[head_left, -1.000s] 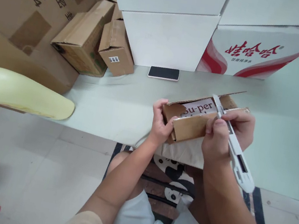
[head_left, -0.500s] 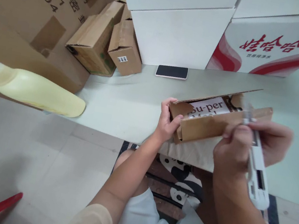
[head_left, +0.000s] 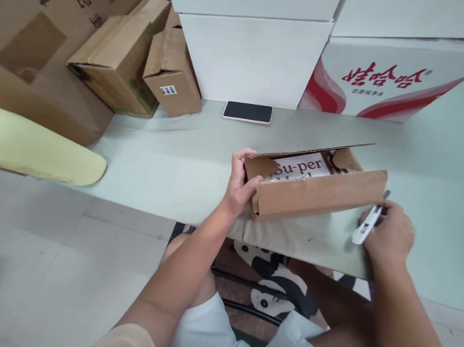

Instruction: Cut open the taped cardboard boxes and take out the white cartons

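A small brown cardboard box point(head_left: 318, 192) lies open on the pale green table point(head_left: 181, 158) near its front edge, and a white printed item inside reads "Su-per". My left hand point(head_left: 239, 184) grips the box's left end, thumb over the corner. My right hand point(head_left: 388, 236) rests on the table just right of the box, fingers closed around a white utility knife point(head_left: 367, 223) whose tip points toward the box's right end.
A black phone point(head_left: 247, 112) lies behind the box. White cartons point(head_left: 249, 51) and a red-and-white carton point(head_left: 392, 79) stand at the back. Brown cardboard boxes point(head_left: 117, 57) crowd the back left. A pale yellow plastic jug point(head_left: 26, 144) lies at the left edge.
My right hand has carried the knife from the box's top front flap down to the table at the box's right end. The left hand keeps its hold on the box.
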Demonstrator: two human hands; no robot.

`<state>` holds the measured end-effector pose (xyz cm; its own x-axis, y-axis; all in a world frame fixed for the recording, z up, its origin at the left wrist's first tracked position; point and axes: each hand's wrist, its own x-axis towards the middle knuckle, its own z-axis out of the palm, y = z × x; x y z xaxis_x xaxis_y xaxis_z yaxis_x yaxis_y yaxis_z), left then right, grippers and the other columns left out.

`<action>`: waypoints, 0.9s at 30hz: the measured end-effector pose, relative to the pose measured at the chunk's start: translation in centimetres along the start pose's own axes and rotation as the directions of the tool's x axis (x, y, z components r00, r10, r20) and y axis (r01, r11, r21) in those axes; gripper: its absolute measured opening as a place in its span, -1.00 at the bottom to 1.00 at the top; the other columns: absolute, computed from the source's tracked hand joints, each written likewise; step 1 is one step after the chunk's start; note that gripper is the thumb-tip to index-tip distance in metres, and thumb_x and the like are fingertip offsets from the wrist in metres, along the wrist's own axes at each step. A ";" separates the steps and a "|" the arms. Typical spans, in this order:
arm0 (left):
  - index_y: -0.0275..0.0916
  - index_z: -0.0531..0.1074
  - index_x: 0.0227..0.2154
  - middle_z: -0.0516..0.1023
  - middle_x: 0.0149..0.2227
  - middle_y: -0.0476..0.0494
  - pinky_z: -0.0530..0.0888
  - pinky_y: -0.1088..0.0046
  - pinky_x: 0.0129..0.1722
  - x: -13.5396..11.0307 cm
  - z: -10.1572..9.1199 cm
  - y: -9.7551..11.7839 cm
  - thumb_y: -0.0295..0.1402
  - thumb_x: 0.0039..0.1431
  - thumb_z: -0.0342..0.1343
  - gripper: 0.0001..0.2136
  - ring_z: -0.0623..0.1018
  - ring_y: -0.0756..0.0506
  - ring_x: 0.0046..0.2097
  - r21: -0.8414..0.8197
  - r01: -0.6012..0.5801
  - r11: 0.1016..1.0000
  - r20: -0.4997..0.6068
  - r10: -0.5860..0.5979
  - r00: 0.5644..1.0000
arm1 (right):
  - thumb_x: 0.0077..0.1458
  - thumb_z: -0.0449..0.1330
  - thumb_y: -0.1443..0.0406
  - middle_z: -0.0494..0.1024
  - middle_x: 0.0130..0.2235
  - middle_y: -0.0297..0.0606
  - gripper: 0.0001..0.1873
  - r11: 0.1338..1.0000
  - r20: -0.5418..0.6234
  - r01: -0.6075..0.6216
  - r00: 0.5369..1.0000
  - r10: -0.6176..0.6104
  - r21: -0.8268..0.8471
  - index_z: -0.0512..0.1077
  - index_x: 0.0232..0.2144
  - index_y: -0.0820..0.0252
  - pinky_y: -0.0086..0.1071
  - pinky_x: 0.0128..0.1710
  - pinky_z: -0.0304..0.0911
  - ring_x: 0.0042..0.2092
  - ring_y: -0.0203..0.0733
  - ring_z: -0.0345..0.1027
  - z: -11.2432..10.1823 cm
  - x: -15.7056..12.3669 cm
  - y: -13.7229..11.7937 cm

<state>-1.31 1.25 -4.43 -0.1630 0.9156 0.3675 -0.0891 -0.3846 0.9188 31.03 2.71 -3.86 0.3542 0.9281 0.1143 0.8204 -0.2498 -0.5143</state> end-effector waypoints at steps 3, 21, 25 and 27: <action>0.05 0.24 0.08 0.37 -0.08 -0.07 0.48 0.24 -0.03 0.5 0.0 -0.2 0.14 0.16 0.21 -0.46 0.47 -0.13 -0.09 -0.019 -0.005 1.000 0.014 0.005 1.000 | -0.12 0.14 0.36 0.45 -0.27 -0.14 -0.71 1.000 0.029 0.005 1.000 -0.006 0.026 0.27 -0.26 0.03 0.14 0.10 0.21 -0.10 0.18 0.38 -0.5 0.5 0.2; -0.01 0.32 -0.11 0.34 -0.09 -0.06 0.44 0.34 -0.06 1.4 -1.0 0.9 -0.01 0.04 0.39 -0.54 0.46 -0.08 -0.08 0.094 -0.141 0.985 -0.206 0.158 0.966 | -0.02 -0.01 0.28 0.43 -0.57 -0.27 -0.72 0.221 -0.368 0.393 0.918 -0.148 0.893 0.32 -0.71 0.09 0.00 0.03 0.33 -0.28 -0.06 0.49 -0.7 -2.6 -9.3; -0.10 0.45 -0.32 0.33 -0.14 -0.08 0.45 0.27 0.04 1.7 -2.1 2.5 -0.05 0.09 0.37 -0.70 0.45 -0.11 -0.04 0.225 -0.206 0.952 -0.170 0.247 0.954 | 0.21 -0.01 0.19 0.37 -0.67 -0.34 -0.50 0.089 -0.439 0.489 0.839 -0.322 0.868 0.19 -0.77 0.09 0.02 0.00 0.33 -0.49 -0.14 0.35 -0.4 -3.6 -9.5; -0.15 0.53 -0.44 0.32 -0.09 -0.14 0.44 0.19 0.14 1.7 -2.6 3.2 0.06 0.11 0.29 -0.65 0.43 -0.18 0.07 0.252 -0.174 0.952 -0.080 0.200 0.977 | 0.26 0.01 0.11 0.43 -0.65 -0.30 -0.44 0.111 -0.376 0.445 0.847 -0.376 0.889 0.19 -0.78 0.08 0.02 0.04 0.32 -0.38 -0.07 0.43 -0.1 -4.0 -9.7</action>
<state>-4.39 1.27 -1.27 -0.2554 0.8079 0.5311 0.1909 -0.4964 0.8468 21.69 1.37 0.70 0.1607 0.7760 0.6100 -0.1500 0.6300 -0.7619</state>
